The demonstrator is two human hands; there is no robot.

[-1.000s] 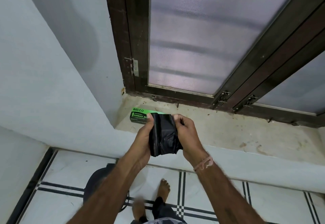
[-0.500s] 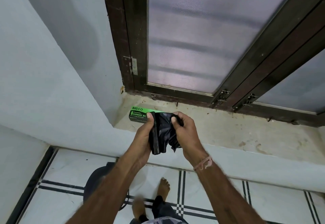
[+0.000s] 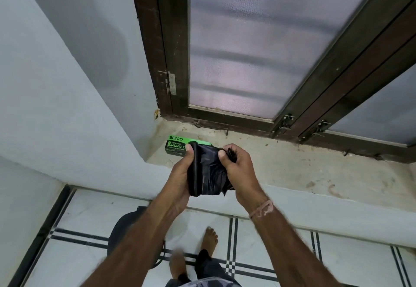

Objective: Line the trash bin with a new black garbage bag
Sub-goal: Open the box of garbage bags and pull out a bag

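Done: one black garbage bag is out of the green box, which lies at the left corner of the ledge.
Bag: folded and bunched, held in the air over the ledge's front edge.
Left hand: curled round the bag's folded left edge.
Right hand: pinches a loose flap at the bag's top right.
Trash bin: on the floor below, half hidden by the left forearm; I cannot tell whether it is lined.
Left to do: probably unfolding the bag, opening its mouth and fitting it in the bin.

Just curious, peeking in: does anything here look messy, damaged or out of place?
The window ledge is stained and speckled with dirt. The green box on it and the crumpled black bag look ordinary.
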